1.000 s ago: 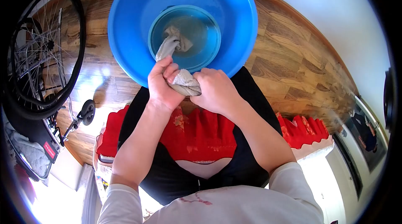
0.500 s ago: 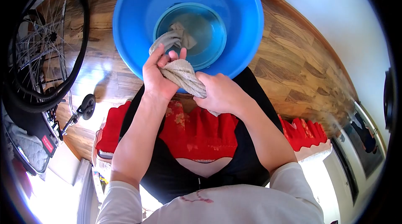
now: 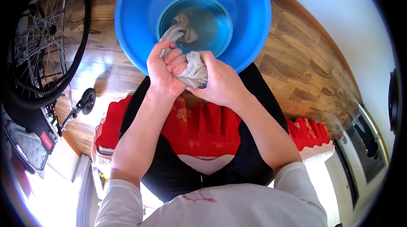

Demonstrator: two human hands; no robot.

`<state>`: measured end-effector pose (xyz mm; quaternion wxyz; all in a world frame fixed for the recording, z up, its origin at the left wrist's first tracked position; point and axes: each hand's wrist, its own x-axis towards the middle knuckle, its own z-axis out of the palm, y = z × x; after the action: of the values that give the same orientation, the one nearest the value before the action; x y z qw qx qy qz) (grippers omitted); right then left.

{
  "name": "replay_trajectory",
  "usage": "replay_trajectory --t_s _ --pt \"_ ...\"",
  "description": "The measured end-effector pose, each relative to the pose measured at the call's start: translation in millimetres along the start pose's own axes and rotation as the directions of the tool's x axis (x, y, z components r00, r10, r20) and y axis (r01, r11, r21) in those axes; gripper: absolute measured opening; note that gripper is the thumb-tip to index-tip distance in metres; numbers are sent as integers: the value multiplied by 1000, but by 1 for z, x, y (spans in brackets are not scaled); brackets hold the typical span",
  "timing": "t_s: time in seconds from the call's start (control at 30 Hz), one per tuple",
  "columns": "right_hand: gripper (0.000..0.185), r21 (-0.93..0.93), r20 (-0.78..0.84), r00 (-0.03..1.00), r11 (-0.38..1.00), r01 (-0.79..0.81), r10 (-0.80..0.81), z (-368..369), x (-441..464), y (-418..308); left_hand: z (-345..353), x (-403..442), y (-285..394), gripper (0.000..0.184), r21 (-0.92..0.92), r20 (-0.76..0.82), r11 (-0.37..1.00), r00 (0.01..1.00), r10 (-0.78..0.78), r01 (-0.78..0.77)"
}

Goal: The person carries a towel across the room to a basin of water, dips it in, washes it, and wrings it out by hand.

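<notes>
A wet, light grey towel [image 3: 194,70] is bunched between my two hands above the near rim of the big blue tub [image 3: 250,11]. My left hand [image 3: 168,66] has its fingers curled round the towel's middle. On the other side my right hand [image 3: 224,80] grips the gathered end, thumb below and fingers over it. From the left hand the towel runs down into a smaller round basin [image 3: 231,30], where its far end lies in cloudy water [image 3: 206,21]. The small basin stands inside the tub.
At the left are a wheelchair wheel [image 3: 87,23] and a small caster [image 3: 88,101]. Wooden flooring [image 3: 292,66] surrounds the tub. Red ruffled fabric [image 3: 199,129] covers the seat beneath me. A white wall [image 3: 339,11] rises at the right.
The right hand has come up and closer to the left, so the stretch of towel between them is bunched instead of long and twisted. My left fingers have curled in round it.
</notes>
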<state>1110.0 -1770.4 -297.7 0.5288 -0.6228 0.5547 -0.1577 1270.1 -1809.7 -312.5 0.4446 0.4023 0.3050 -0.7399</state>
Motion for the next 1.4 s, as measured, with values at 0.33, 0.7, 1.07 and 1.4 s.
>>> replay_trajectory --t_s 0.33,0.7,1.07,1.4 --pt "35 -250 -52 999 968 -28 15 9 3 8 1 -1 -9 21 101 -90 993 993 75 -66" --pt "32 -1 221 962 987 -162 158 -4 9 3 -4 3 -9 17 144 -20 982 992 123 -119" --pt "30 -78 276 888 929 -361 368 1 10 1 6 -4 -25 37 433 247 844 942 227 -317" --pt "27 -137 24 954 946 -293 299 15 7 5 14 -10 -20 19 378 90 904 980 177 -198"
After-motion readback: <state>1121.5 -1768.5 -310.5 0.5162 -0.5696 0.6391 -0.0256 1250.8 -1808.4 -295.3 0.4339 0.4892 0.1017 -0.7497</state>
